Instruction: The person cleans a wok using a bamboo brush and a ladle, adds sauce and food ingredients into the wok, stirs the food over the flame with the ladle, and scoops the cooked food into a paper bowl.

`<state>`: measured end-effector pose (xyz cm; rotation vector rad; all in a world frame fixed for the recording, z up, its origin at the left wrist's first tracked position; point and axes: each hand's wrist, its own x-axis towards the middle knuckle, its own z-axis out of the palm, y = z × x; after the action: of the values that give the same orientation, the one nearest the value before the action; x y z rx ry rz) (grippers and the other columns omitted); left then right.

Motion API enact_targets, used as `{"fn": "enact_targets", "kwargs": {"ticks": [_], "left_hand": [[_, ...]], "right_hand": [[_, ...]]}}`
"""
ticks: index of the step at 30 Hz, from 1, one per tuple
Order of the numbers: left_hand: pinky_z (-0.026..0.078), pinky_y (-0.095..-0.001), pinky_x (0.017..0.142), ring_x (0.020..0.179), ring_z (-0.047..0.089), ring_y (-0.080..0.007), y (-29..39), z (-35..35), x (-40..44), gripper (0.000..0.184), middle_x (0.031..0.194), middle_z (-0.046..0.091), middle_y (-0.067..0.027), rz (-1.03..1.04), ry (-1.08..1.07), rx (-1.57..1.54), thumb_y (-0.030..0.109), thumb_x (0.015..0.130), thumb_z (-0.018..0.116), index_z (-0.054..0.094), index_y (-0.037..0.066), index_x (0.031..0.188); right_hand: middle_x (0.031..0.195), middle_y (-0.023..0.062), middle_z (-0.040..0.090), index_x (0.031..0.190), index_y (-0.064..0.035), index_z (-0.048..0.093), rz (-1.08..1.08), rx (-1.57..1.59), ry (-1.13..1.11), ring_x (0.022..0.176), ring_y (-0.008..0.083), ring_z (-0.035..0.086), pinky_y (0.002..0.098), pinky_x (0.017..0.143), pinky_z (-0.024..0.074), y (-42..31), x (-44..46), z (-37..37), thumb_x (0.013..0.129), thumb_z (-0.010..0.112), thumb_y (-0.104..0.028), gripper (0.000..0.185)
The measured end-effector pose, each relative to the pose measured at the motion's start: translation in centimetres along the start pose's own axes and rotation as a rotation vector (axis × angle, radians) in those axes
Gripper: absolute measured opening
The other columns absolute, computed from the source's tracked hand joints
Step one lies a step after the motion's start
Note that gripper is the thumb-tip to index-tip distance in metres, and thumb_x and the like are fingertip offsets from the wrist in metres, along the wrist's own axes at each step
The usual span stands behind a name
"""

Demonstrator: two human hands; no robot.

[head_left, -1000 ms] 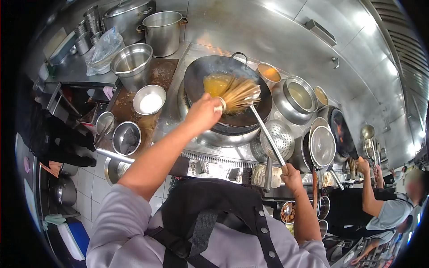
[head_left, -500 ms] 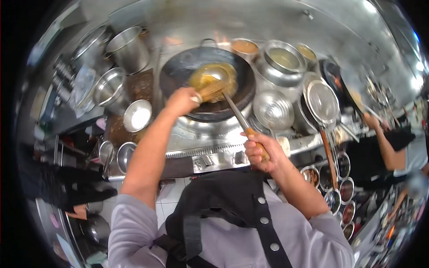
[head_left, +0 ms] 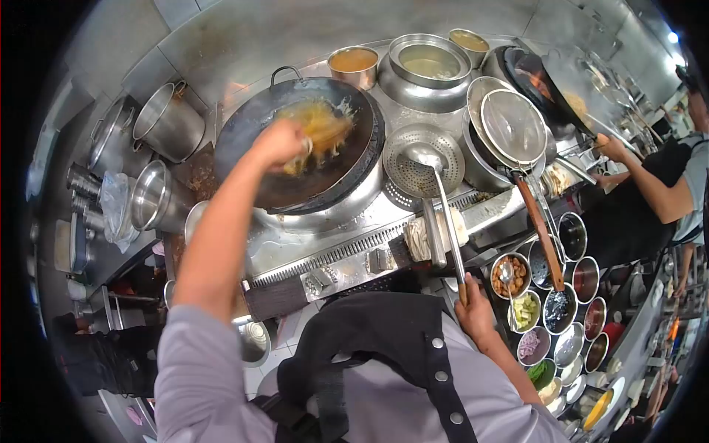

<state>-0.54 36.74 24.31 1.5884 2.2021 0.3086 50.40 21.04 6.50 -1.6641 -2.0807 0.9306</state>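
Observation:
My left hand point(head_left: 282, 144) is over the wok point(head_left: 240, 173), closed around a bamboo wok brush point(head_left: 323, 131). The brush is smeared by motion, and yellowish liquid splashes around its bristles. Farther back and to the right, my right hand point(head_left: 476, 314) grips the wooden end of a long ladle point(head_left: 450, 229). The ladle's bowl lies over a perforated skimmer point(head_left: 399, 164), which rests on the stove right of the wok. Whether bowl and skimmer touch, I cannot tell.
Behind stand a pot of orange liquid point(head_left: 353, 62) and a large pot point(head_left: 430, 70). Right of the skimmer lies a mesh strainer point(head_left: 513, 125) with a wooden handle. Bowls of ingredients point(head_left: 524, 310) fill the lower right. Another person's arm point(head_left: 650, 188) works at a second wok.
The ladle has left the wok and is now over the skimmer; my right hand has drawn back toward my body. My left hand still works the brush in the wok. The view has shifted.

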Motion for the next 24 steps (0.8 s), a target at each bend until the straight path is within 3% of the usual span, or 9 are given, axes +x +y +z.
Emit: {"fn": "enact_targets", "kwargs": {"ticks": [5,8,11,14,17,19,20,21,24], "left_hand": [[0.054,-0.0404,0.053,0.051,0.065,-0.0274,0.9,0.1,2.2,0.021,0.069,0.066,-0.018,0.007,0.127,-0.067,0.019,0.077,0.064,0.068,0.002,0.089],[0.056,-0.0428,0.059,0.062,0.069,-0.0302,4.4,-1.0,-1.7,0.022,0.073,0.068,-0.0192,0.074,-0.1,0.269,0.018,0.077,0.063,0.069,0.002,0.092],[0.057,-0.0433,0.067,0.073,0.071,-0.0337,2.1,1.2,1.7,0.026,0.084,0.071,-0.021,0.248,0.124,0.413,0.015,0.077,0.06,0.071,0.002,0.096],[0.055,-0.0451,0.083,0.089,0.07,-0.038,3.3,-1.1,4.9,0.03,0.095,0.071,-0.0234,-0.191,0.056,0.125,0.018,0.078,0.059,0.072,0.002,0.1],[0.054,-0.0449,0.055,0.059,0.068,-0.0318,2.8,-0.3,4.3,0.02,0.075,0.067,-0.0202,-0.039,-0.102,0.294,0.016,0.076,0.064,0.066,0.001,0.088],[0.049,-0.0411,0.042,0.043,0.061,-0.0279,0.5,2.6,4.0,0.02,0.067,0.064,-0.0189,0.464,0.283,0.365,0.016,0.077,0.064,0.063,0.0,0.088],[0.055,-0.0445,0.055,0.076,0.072,-0.0276,1.7,0.9,4.3,0.021,0.082,0.069,-0.0233,0.023,0.082,0.295,0.018,0.077,0.063,0.07,0.001,0.086],[0.054,-0.0454,0.058,0.083,0.071,-0.0247,0.9,-1.0,4.9,0.017,0.077,0.065,-0.0227,-0.178,0.033,0.024,0.017,0.077,0.065,0.066,0.001,0.083],[0.054,-0.0436,0.054,0.077,0.07,-0.0259,-3.8,-2.2,8.6,0.018,0.079,0.064,-0.0188,-0.302,0.146,-0.336,0.017,0.078,0.066,0.066,0.004,0.089]], "right_hand": [[0.12,0.0284,0.061,0.149,-0.0094,0.037,-0.011,-0.002,-0.105,0.102,0.0462,0.063,0.0498,0.081,0.052,3.1,-0.4,2.9,0.086,0.068,-0.009,0.07],[0.131,0.0249,0.058,0.148,-0.0109,0.038,-0.06,0.166,-0.076,0.111,0.0439,0.06,0.0461,0.087,0.051,4.6,-0.7,3.0,0.09,0.064,-0.008,0.063],[0.127,0.0239,0.061,0.148,-0.0119,0.039,0.075,0.222,-0.148,0.11,0.0446,0.061,0.045,0.089,0.05,4.7,-1.0,3.0,0.093,0.06,-0.007,0.059],[0.121,0.0234,0.062,0.148,-0.0126,0.041,-0.084,0.095,-0.056,0.102,0.0416,0.063,0.0443,0.087,0.0514,4.2,-0.3,2.5,0.094,0.06,-0.007,0.057],[0.115,0.0176,0.063,0.148,-0.011,0.04,-0.046,0.182,-0.095,0.097,0.0304,0.066,0.0393,0.083,0.0531,1.3,0.3,-0.1,0.097,0.057,-0.011,0.053],[0.114,0.0116,0.062,0.145,-0.0093,0.042,0.27,0.602,-0.153,0.092,0.0198,0.066,0.0322,0.075,0.0529,3.3,0.5,0.7,0.102,0.053,-0.023,0.047],[0.11,0.0069,0.062,0.142,-0.0084,0.045,0.398,0.932,-0.148,0.087,0.0169,0.064,0.0275,0.071,0.0512,4.5,0.7,1.4,0.105,0.046,-0.035,0.046],[0.106,0.0056,0.062,0.14,-0.0098,0.046,0.56,1.183,-0.2,0.085,0.0166,0.063,0.0285,0.071,0.0511,5.9,1.5,2.5,0.104,0.042,-0.041,0.047],[0.104,0.0097,0.062,0.137,-0.008,0.05,0.677,1.111,-0.293,0.084,0.0231,0.065,0.0348,0.072,0.0519,8.8,4.8,5.4,0.102,0.047,-0.037,0.046]]}}
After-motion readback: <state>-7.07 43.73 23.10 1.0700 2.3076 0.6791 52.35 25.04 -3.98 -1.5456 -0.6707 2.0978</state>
